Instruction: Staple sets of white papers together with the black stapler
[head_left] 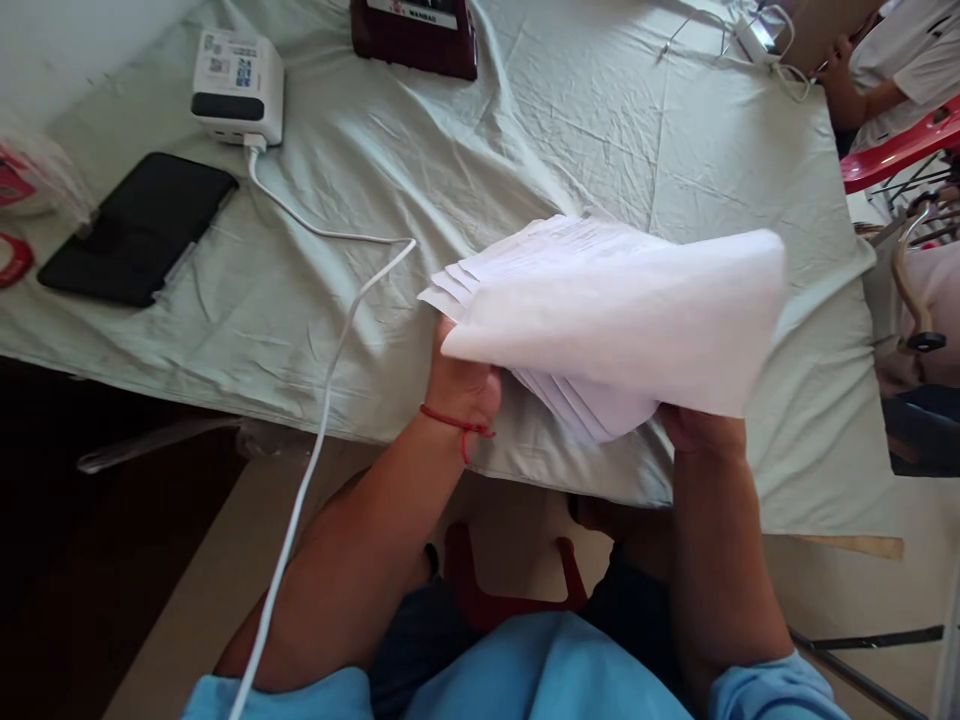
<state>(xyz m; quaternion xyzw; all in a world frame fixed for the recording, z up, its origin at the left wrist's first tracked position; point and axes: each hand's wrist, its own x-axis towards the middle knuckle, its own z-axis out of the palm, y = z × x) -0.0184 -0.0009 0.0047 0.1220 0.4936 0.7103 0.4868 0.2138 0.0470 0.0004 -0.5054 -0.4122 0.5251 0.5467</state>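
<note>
Several sheets of white paper [615, 310] are fanned out between my two hands, just over the front of the cloth-covered table. Printed text shows faintly on the upper ones, and the nearest sheet curls over toward me. On the left edge of the stack, my left hand [465, 385] grips the sheets, its fingertips hidden under them; a red string circles that wrist. My right hand [705, 430] is at the lower right corner, with most of its fingers covered by the curled sheet.
A white charger box [238, 85] feeds a white cable [330, 380] that runs toward me. A black tablet [142, 230], a dark red box [415, 35] and a white adapter [756, 40] lie on the pale green tablecloth [322, 110]. Another person [892, 80] sits at the right by a red chair [900, 150].
</note>
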